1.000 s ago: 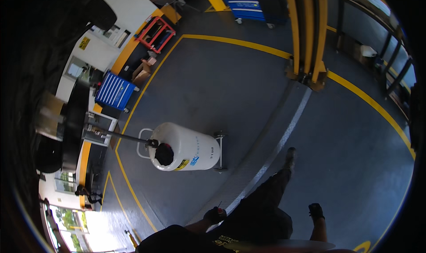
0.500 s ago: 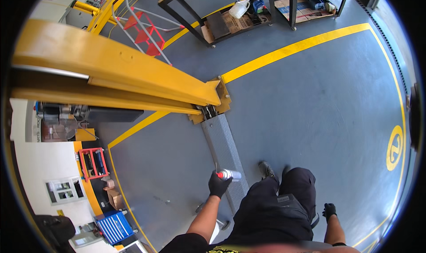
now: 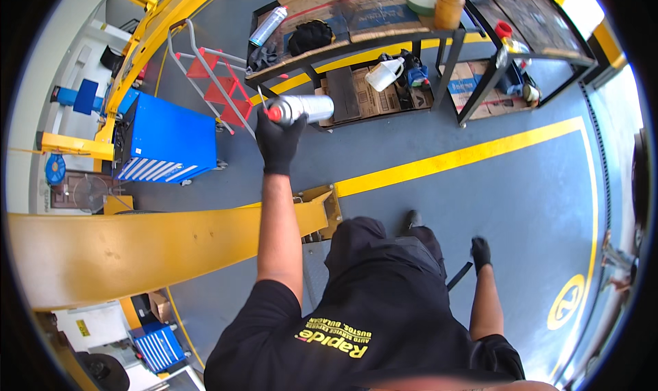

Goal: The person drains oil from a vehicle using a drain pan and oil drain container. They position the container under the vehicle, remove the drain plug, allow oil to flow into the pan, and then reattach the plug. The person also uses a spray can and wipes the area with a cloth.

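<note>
My left hand [image 3: 279, 141], in a black glove, is raised and wrapped around a silver-white spray can [image 3: 308, 107]. The can lies on its side with its red nozzle toward the left and a thin straw sticking up from it. It is held out in front of the near edge of a wooden-topped work cart [image 3: 343, 17]. My right hand [image 3: 481, 252], also gloved in black, hangs low at my right side, fingers curled in, with nothing visible in them. A black strap end [image 3: 459, 276] dangles near it, apart from the fingers.
Another spray can [image 3: 268, 26] and a black cloth bundle [image 3: 312, 37] lie on the cart, beside an amber bottle [image 3: 449, 7]. A second cart [image 3: 541, 21] stands right. To the left are a red step ladder [image 3: 219, 82], blue tool cabinet [image 3: 164, 137] and yellow lift post [image 3: 171, 254].
I have moved forward past the lift post to the carts. My left hand has risen and reached ahead with the spray can still in it. My right hand still hangs at my side.
</note>
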Action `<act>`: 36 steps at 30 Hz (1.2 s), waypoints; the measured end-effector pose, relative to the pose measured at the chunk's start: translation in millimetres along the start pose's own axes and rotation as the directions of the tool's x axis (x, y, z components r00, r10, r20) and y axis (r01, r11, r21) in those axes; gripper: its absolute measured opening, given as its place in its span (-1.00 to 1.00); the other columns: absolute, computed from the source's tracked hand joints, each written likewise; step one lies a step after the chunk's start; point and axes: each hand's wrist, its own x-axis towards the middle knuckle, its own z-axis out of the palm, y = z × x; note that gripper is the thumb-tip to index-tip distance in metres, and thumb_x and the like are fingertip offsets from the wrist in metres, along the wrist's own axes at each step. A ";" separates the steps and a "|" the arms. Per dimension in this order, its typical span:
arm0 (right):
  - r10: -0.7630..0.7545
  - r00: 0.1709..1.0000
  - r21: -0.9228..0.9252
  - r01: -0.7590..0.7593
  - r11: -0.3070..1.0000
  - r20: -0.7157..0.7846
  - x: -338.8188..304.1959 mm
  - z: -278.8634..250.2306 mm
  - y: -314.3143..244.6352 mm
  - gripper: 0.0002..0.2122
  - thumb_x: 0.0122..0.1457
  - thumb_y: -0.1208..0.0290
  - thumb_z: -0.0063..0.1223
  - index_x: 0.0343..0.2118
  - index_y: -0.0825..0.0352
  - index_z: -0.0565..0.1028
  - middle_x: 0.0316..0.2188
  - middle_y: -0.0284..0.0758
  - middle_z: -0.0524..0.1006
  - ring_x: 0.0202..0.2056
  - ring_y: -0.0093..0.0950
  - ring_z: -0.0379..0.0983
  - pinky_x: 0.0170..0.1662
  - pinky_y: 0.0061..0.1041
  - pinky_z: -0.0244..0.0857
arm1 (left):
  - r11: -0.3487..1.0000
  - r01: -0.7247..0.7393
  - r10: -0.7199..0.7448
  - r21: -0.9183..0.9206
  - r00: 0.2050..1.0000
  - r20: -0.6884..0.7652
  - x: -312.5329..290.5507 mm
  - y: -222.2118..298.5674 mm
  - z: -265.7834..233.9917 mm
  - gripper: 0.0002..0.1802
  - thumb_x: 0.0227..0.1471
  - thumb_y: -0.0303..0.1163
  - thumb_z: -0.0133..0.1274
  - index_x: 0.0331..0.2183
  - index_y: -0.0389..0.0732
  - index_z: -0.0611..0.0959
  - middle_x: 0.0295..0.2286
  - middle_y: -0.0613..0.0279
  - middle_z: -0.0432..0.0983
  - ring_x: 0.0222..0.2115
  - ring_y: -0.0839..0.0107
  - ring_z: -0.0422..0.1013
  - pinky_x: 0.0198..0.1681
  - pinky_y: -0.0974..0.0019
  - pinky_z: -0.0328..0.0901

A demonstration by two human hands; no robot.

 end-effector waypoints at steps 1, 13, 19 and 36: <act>0.126 0.991 0.519 -0.082 0.851 -0.050 32.6 -25.8 -121.5 -0.71 0.31 0.19 0.13 -0.03 0.25 0.54 -0.26 -0.38 0.55 -0.32 -0.51 0.47 -0.27 -0.45 0.40 | 0.999 0.001 -0.001 0.046 1.000 0.008 49.4 11.4 -8.2 -0.24 -0.29 -0.19 0.54 -0.08 -0.28 0.54 -0.20 -0.01 0.64 -0.18 0.11 0.60 -0.07 0.12 0.46; -0.356 0.901 0.321 0.423 0.848 -0.246 257.5 -75.6 -603.3 -0.64 0.35 0.34 0.09 0.18 0.27 0.48 -0.03 -0.40 0.56 -0.15 -0.57 0.48 -0.13 -0.56 0.37 | 0.994 -0.034 0.002 0.107 0.960 0.281 397.5 -189.9 137.1 -0.25 -0.29 -0.12 0.54 -0.07 -0.25 0.59 -0.17 -0.01 0.66 -0.14 0.12 0.60 0.00 0.13 0.46; -0.521 0.844 0.087 0.533 0.842 -0.131 246.4 -30.4 -721.3 -0.66 0.37 0.45 0.04 0.16 0.39 0.46 0.06 -0.30 0.55 -0.03 -0.51 0.50 0.02 -0.52 0.40 | 0.723 0.496 -0.404 -0.480 0.868 0.288 412.9 -229.7 110.0 -0.48 0.04 -0.21 0.25 0.00 -0.26 0.56 -0.25 0.09 0.64 -0.24 0.23 0.58 -0.10 0.14 0.46; -0.541 0.670 0.576 0.202 0.792 0.509 373.1 74.8 -915.8 -0.56 0.48 0.15 -0.19 0.25 0.33 0.39 0.12 -0.20 0.53 0.12 -0.33 0.47 0.16 -0.32 0.33 | 0.993 0.099 -0.076 0.063 0.954 -0.291 382.2 -150.7 171.4 -0.07 0.07 -0.02 0.30 0.24 -0.38 0.28 0.13 -0.31 0.29 0.15 -0.24 0.26 0.21 -0.17 0.20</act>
